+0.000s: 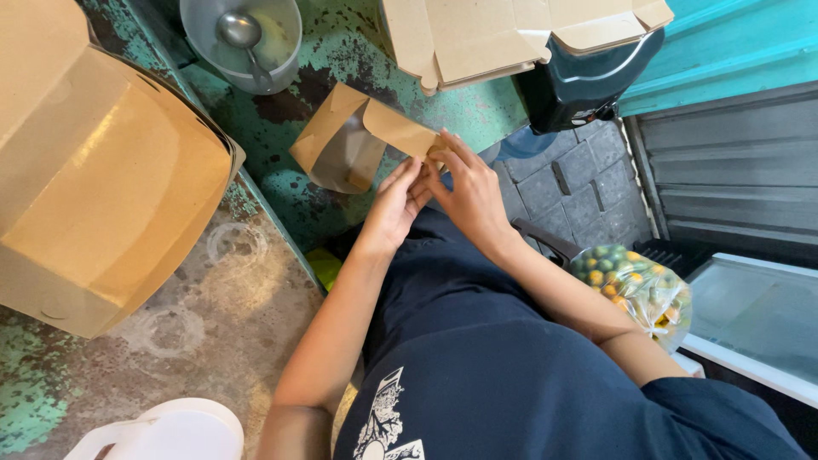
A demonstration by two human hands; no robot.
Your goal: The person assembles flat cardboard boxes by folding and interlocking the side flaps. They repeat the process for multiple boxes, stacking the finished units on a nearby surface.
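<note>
- Closest to the lens is the person's dark blue shirt (511,375) with a white print, filling the bottom from about 5 to 7 o'clock.
- Down at 7 o'clock sits a white lid-like round thing (170,430) on the worn green table (256,315).
- Over at 3 o'clock from the body there's a clear bag of small green and yellow fruit (635,285).
- Left hand (394,204) and right hand (469,196) meet near frame centre, both pinching the same flap edge of a small brown paperboard box (358,140), which is half folded and lying open on the table at roughly 12 o'clock from the hands.
- My read: that box is light, thin and stiff-ish, creases easily, so I'd say hold it at the flap and fold lines, not the flat panels.
- At 9 o'clock a big closed brown carton (102,187) takes up the left side.
- Farther up at 11 o'clock, a grey bowl (243,43) with a metal ladle (243,34).
- At 1 o'clock, flat unfolded box blanks (511,34) rest on a dark bin (588,81).
</note>
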